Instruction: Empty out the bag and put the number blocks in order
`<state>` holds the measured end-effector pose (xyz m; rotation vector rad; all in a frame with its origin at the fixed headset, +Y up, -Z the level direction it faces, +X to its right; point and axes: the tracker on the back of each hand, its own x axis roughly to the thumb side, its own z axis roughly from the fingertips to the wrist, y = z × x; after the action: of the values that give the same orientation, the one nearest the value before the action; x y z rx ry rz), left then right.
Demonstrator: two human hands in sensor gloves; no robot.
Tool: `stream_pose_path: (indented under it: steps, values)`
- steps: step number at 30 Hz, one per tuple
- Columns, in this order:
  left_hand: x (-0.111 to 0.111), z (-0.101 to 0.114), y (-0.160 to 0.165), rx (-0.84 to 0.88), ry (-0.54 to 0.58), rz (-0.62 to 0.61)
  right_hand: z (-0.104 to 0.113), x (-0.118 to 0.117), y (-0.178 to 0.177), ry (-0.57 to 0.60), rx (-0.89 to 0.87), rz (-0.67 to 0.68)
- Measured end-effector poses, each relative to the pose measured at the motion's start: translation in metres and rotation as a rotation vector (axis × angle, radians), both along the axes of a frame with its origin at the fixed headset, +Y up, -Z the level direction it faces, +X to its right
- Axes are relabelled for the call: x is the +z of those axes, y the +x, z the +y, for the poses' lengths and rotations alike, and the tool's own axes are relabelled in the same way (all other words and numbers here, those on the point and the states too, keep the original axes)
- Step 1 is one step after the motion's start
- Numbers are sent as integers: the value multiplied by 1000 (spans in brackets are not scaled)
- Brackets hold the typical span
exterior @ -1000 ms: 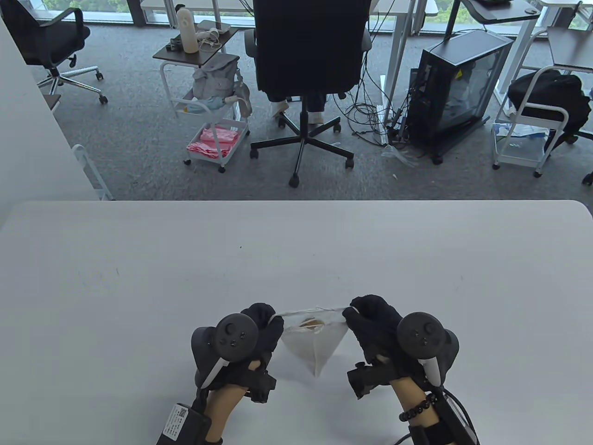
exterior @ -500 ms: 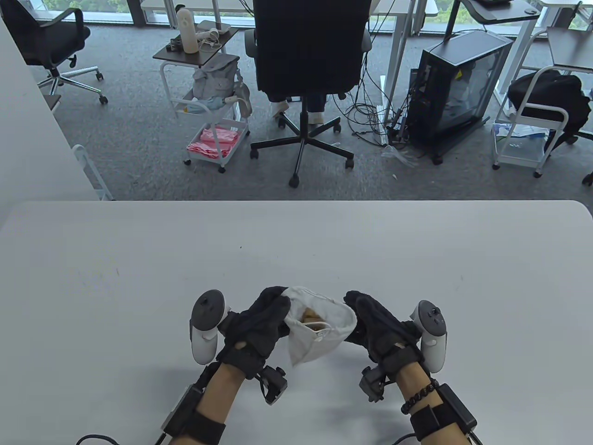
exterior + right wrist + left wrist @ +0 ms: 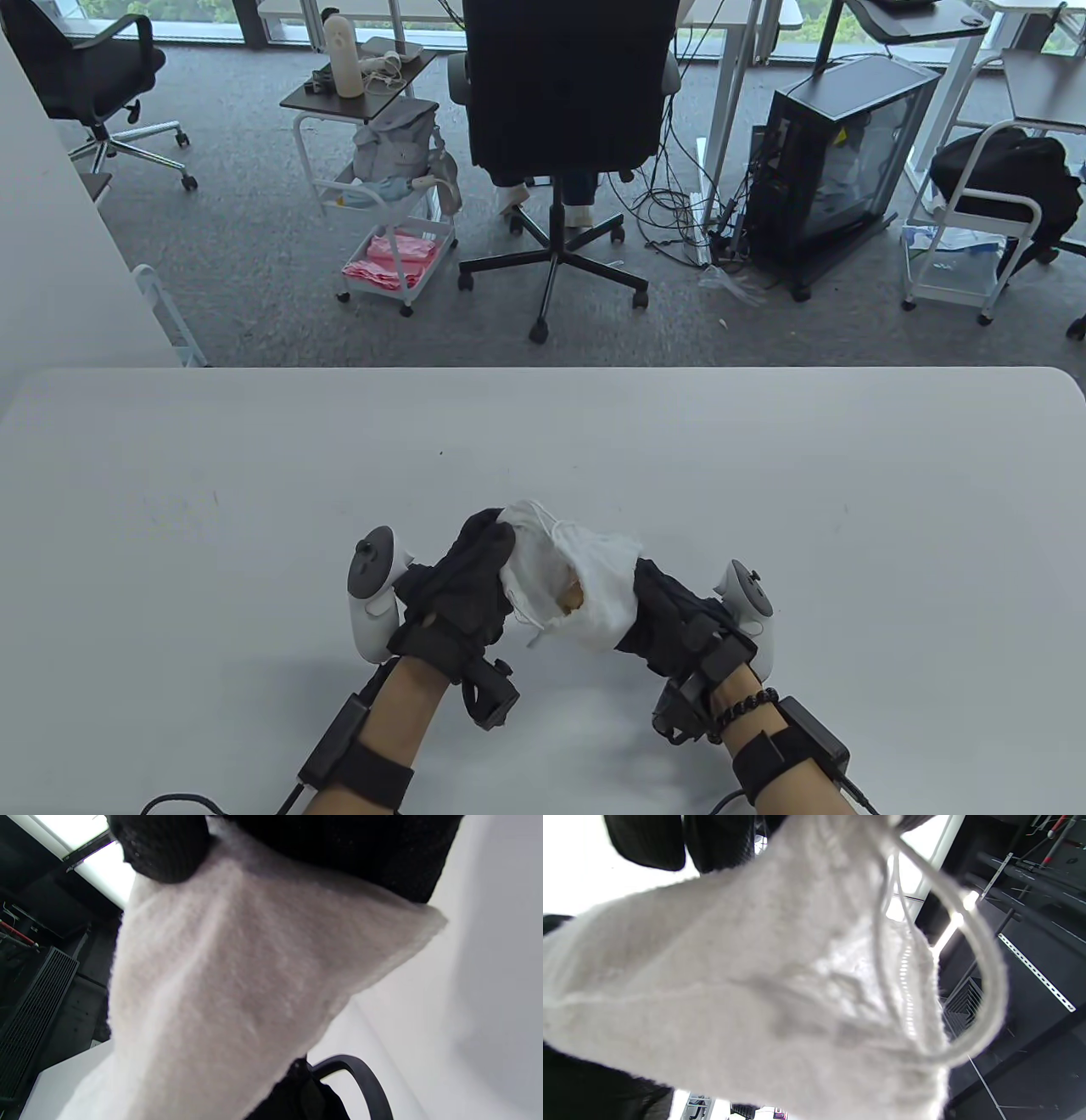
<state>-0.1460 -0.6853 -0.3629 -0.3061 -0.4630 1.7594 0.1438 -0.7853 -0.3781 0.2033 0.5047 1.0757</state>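
A small white cloth drawstring bag (image 3: 585,569) is held between both hands above the near middle of the white table (image 3: 254,475). My left hand (image 3: 462,586) grips the bag's left side near its mouth. My right hand (image 3: 670,615) grips its right side from below. A tan wooden block (image 3: 571,594) shows through the mouth, which faces toward me. The bag fills the left wrist view (image 3: 755,993), with its loose drawstring (image 3: 971,984), and the right wrist view (image 3: 229,984). The other blocks are hidden inside.
Beyond the table's far edge stand a black office chair (image 3: 564,93), a white trolley (image 3: 386,187) and a black computer case (image 3: 836,161) on the carpet.
Both hands rolled outward and lifted the bag. The bag, first stretched flat between them, bunched up and tipped so its mouth faces me. The right hand slid under it.
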Motion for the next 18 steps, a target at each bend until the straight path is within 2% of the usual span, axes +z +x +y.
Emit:
stream_pose_path:
  steps: [5,8,10,13,14,16,18]
  values:
    - [1,-13,-3,-11,-37,6,3,1,5,-39,62,-67]
    - [1,-24,-2,-4,-61,-10,5,1,6,-8,144,-121]
    - [0,-29,-4,-66,-52,17,13,1,10,23,232,-179]
    - [0,-32,-13,-293,19,118,34,1,22,207,539,-391]
    - [-2,-33,-15,-422,64,167,42,1,25,276,632,-445]
    - [-4,-35,-14,-617,140,201,55,2,27,413,815,-540]
    - [-7,-41,-8,-777,196,183,66,3,24,548,970,-570]
